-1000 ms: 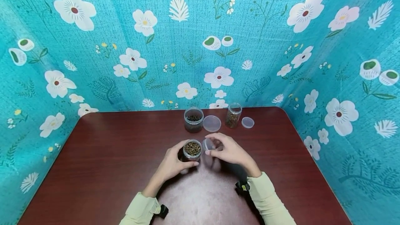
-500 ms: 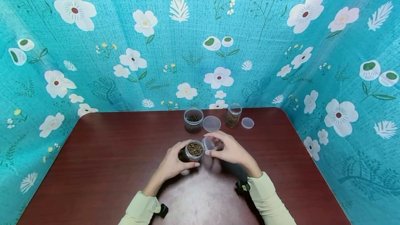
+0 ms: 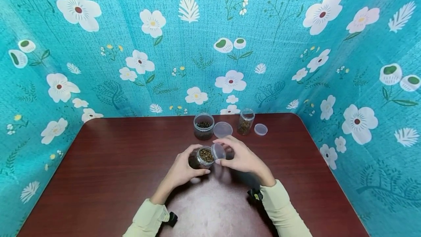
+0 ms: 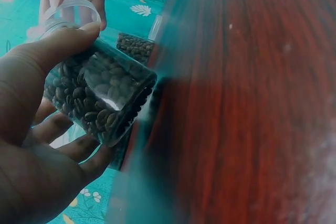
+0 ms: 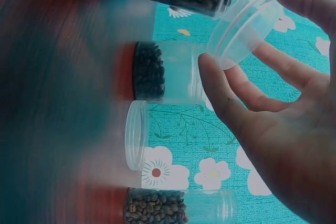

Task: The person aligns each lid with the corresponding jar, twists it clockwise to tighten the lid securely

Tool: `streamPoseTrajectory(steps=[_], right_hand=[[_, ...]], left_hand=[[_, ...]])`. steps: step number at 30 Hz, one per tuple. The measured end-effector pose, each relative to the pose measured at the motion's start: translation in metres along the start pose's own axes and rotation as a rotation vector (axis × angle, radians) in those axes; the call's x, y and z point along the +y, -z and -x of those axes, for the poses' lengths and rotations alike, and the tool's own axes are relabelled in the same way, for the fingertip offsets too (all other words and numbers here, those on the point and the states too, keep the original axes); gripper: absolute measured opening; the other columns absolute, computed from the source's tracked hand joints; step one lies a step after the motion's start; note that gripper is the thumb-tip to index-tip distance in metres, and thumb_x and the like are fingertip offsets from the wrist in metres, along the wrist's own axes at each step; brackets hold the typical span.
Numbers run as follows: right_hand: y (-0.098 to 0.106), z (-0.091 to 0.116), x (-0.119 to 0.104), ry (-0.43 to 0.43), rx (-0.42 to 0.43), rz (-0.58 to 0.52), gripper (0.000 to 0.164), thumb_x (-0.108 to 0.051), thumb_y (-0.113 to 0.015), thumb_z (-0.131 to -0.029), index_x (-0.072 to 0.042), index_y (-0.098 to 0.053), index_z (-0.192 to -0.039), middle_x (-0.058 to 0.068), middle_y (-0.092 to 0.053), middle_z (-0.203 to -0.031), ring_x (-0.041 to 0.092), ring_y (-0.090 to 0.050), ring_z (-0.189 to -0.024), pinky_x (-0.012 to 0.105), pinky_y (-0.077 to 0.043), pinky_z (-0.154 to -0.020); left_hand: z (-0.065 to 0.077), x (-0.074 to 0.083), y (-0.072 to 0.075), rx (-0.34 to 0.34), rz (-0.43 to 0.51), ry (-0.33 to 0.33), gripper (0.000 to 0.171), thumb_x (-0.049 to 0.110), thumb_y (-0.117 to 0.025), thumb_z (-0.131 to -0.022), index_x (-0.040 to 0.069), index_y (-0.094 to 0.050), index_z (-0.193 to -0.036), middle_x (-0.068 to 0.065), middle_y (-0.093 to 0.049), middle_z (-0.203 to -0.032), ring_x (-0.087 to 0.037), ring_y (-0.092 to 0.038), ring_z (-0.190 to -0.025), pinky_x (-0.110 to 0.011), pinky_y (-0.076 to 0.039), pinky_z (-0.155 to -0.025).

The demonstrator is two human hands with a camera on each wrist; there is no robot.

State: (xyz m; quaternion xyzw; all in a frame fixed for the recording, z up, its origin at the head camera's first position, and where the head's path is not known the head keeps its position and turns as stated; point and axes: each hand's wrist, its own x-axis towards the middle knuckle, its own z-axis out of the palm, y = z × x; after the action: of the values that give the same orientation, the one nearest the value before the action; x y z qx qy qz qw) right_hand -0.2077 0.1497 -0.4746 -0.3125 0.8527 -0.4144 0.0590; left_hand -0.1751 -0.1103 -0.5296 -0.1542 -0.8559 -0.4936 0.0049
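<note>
My left hand (image 3: 184, 166) grips a clear jar (image 4: 100, 85) nearly full of coffee beans, thumb on one side and fingers round the other. The jar leans, its open mouth turned toward my right hand (image 3: 241, 158). Between thumb and fingers the right hand pinches a translucent round lid (image 5: 244, 27) by its edge. Held on a slant, the lid (image 3: 218, 151) overlaps the right side of the jar's rim in the head view. In the right wrist view the jar's mouth is right beside the lid.
Behind the hands stands a wide open jar (image 3: 204, 132) with dark beans, a large lid (image 3: 223, 130) beside it. To the right are a slim open jar (image 3: 245, 123) partly filled with brown beans and a small lid (image 3: 261, 129). Flowered cloth (image 3: 171, 46) hangs behind the table (image 3: 131, 149).
My left hand has tipped the jar to the right, toward the lid. My right hand has brought the lid slightly left, so it now overlaps the jar's rim.
</note>
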Motion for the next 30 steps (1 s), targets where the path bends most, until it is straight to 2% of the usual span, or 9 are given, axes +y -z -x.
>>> streamPoseTrajectory(steps=[3, 7, 12, 17, 24, 30], right_hand=[[0.0008, -0.001, -0.0022, 0.019, -0.007, 0.001, 0.06, -0.017, -0.086, -0.086, -0.022, -0.063, -0.142, 0.007, -0.064, -0.125, 0.022, -0.069, -0.109, 0.044, -0.059, -0.097], [0.0024, -0.0016, -0.0047, 0.042, -0.019, 0.003, 0.061, -0.016, -0.086, -0.087, -0.021, -0.062, -0.143, 0.008, -0.063, -0.125, 0.022, -0.07, -0.109, 0.044, -0.06, -0.098], [0.0029, -0.0022, -0.0058, 0.037, -0.044, -0.011, 0.062, -0.015, -0.085, -0.087, -0.019, -0.062, -0.144, 0.009, -0.062, -0.127, 0.024, -0.07, -0.111, 0.047, -0.061, -0.094], [0.0013, -0.0034, -0.0046, 0.033, -0.06, -0.029, 0.062, -0.016, -0.084, -0.087, -0.02, -0.061, -0.145, 0.009, -0.061, -0.127, 0.028, -0.069, -0.113, 0.053, -0.061, -0.092], [0.0005, -0.0032, -0.0044, 0.052, -0.077, -0.021, 0.061, -0.016, -0.084, -0.088, -0.013, -0.061, -0.145, 0.01, -0.062, -0.127, 0.026, -0.069, -0.112, 0.043, -0.062, -0.091], [0.0006, -0.0035, -0.0052, 0.052, -0.083, -0.02, 0.061, -0.015, -0.083, -0.088, -0.015, -0.062, -0.144, 0.01, -0.062, -0.126, 0.022, -0.068, -0.11, 0.037, -0.062, -0.091]], left_hand=[[0.0001, 0.0013, -0.0002, 0.003, 0.005, 0.011, 0.074, 0.036, -0.1, -0.07, 0.036, -0.059, -0.133, 0.013, -0.073, -0.121, -0.011, -0.068, -0.112, -0.038, -0.053, -0.1], [0.0, 0.0026, -0.0002, -0.007, -0.009, -0.005, 0.072, 0.037, -0.098, -0.073, 0.039, -0.06, -0.134, 0.015, -0.073, -0.121, -0.009, -0.068, -0.11, -0.034, -0.054, -0.097], [-0.0009, 0.0028, 0.0003, -0.018, -0.034, -0.015, 0.074, 0.04, -0.098, -0.072, 0.042, -0.061, -0.136, 0.018, -0.071, -0.126, -0.008, -0.067, -0.111, -0.033, -0.053, -0.098], [-0.0016, 0.0042, 0.0002, -0.023, -0.051, -0.015, 0.076, 0.041, -0.098, -0.072, 0.041, -0.063, -0.139, 0.016, -0.072, -0.129, -0.008, -0.068, -0.111, -0.033, -0.053, -0.097], [-0.0027, 0.0067, 0.0002, -0.034, -0.063, -0.002, 0.076, 0.039, -0.098, -0.071, 0.038, -0.064, -0.139, 0.013, -0.072, -0.132, -0.008, -0.068, -0.112, -0.033, -0.053, -0.099], [-0.0039, 0.0078, 0.0011, -0.052, -0.057, -0.015, 0.077, 0.035, -0.099, -0.072, 0.033, -0.065, -0.14, 0.01, -0.071, -0.136, -0.01, -0.068, -0.121, -0.035, -0.053, -0.105]])
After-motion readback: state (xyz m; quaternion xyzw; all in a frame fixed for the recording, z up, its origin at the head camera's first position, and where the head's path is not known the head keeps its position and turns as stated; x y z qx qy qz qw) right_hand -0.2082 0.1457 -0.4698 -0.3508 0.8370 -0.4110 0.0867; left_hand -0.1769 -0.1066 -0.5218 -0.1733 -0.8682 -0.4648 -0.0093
